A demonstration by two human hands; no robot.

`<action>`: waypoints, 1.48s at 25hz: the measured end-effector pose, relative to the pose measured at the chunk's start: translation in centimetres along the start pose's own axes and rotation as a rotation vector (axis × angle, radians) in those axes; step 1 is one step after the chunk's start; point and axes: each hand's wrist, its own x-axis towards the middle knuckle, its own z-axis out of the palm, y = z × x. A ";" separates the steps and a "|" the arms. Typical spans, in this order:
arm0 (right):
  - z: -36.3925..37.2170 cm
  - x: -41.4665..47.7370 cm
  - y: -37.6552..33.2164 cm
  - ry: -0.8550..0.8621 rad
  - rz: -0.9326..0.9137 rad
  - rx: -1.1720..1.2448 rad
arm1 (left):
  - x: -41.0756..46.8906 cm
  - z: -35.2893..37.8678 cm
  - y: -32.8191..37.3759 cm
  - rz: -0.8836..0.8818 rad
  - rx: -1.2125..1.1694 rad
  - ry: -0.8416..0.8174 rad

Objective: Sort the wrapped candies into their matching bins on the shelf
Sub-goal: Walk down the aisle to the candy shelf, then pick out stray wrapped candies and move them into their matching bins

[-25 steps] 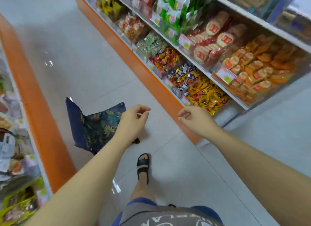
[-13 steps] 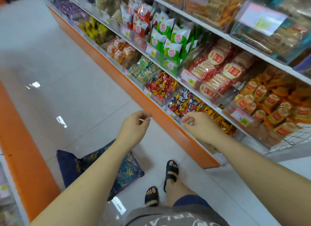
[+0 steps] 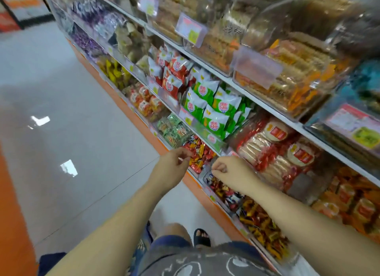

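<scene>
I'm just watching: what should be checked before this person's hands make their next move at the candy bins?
1. Candy in left hand: cannot tell, curled fingers hide it.
2. Candy in right hand: cannot tell.
3. Reach to red-and-yellow candy bin from left hand: ok, close.
4. Reach to dark mixed candy bin from right hand: ok, close.
5. Both bin openings unblocked: ok.
6. Wrappers readable for matching: not ok, blurred.
</scene>
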 end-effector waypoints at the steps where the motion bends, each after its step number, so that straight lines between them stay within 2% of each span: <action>1: -0.2 0.9 -0.1 -0.002 0.004 0.008 | 1.0 -0.3 -0.1 0.010 0.013 -0.014; 8: 0.1 6.9 -0.7 0.040 0.122 0.055 | 10.2 -2.7 -2.2 0.104 0.098 -0.187; 15: 2.5 13.5 -5.1 0.276 0.372 0.214 | 20.1 -6.6 -5.8 0.339 0.202 -0.475; 20: 6.8 13.9 -9.1 0.437 0.592 0.310 | 23.4 -8.8 -8.4 0.502 0.342 -0.699; 24: 9.6 13.2 -9.0 0.449 0.687 0.319 | 23.8 -8.1 -10.7 0.519 0.378 -0.736; 27: 12.3 12.2 -5.5 0.421 0.746 0.320 | 23.4 -4.4 -13.3 0.531 0.343 -0.736; 31: 16.8 11.0 3.4 0.335 0.769 0.229 | 23.2 5.4 -17.8 0.497 0.331 -0.691; 35: 21.0 12.1 12.2 0.421 0.744 0.186 | 24.0 15.6 -20.3 0.508 0.224 -0.596; 37: 22.9 13.1 16.4 0.479 0.708 -0.021 | 24.4 20.2 -20.9 0.549 0.222 -0.578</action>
